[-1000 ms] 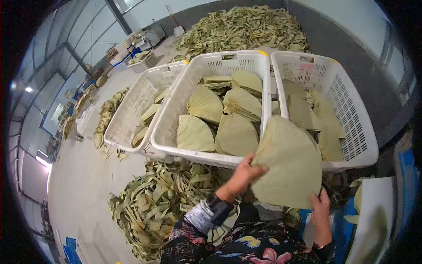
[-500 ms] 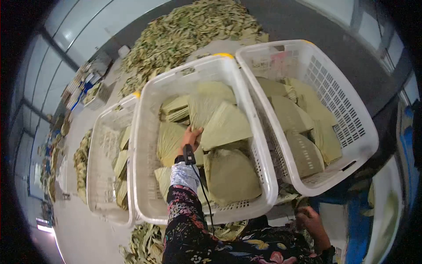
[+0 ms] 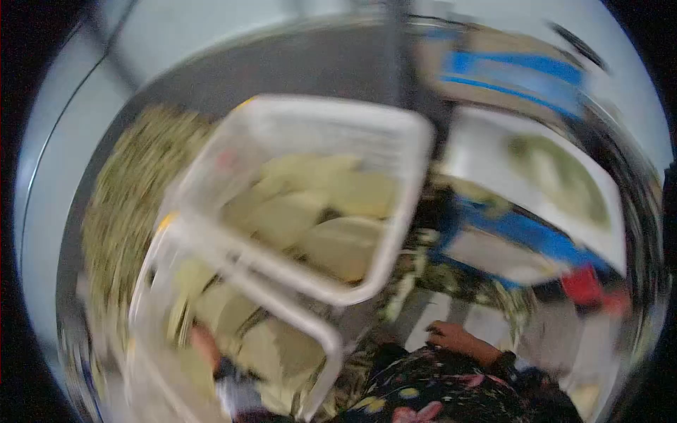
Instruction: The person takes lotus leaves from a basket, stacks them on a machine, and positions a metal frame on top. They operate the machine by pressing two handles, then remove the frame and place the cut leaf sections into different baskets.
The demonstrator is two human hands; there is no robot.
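My left hand (image 3: 205, 345) is low on the left, inside a white basket (image 3: 261, 287) that holds pale green folded leaf bundles (image 3: 275, 349). It is smeared by motion beside the bundles, and its fingers cannot be made out. My right hand (image 3: 462, 341) rests near my lap at the lower centre right, above a pale grey surface. Its fingers look curled, and whether anything is in them is too blurred to tell. A second white basket (image 3: 416, 141) with more leaf bundles (image 3: 338, 243) stands beyond the first.
A big heap of loose leaves (image 3: 134, 204) lies at the left. At the right are a white tray (image 3: 479, 141) with a green patch, a blue frame (image 3: 493, 229) and a red object (image 3: 582, 284). A blue and tan box (image 3: 508, 70) is behind them.
The view has swung to the right, so the baskets now sit further left and the white tray shows more. My left hand no longer shows on the upright leaf bundle.
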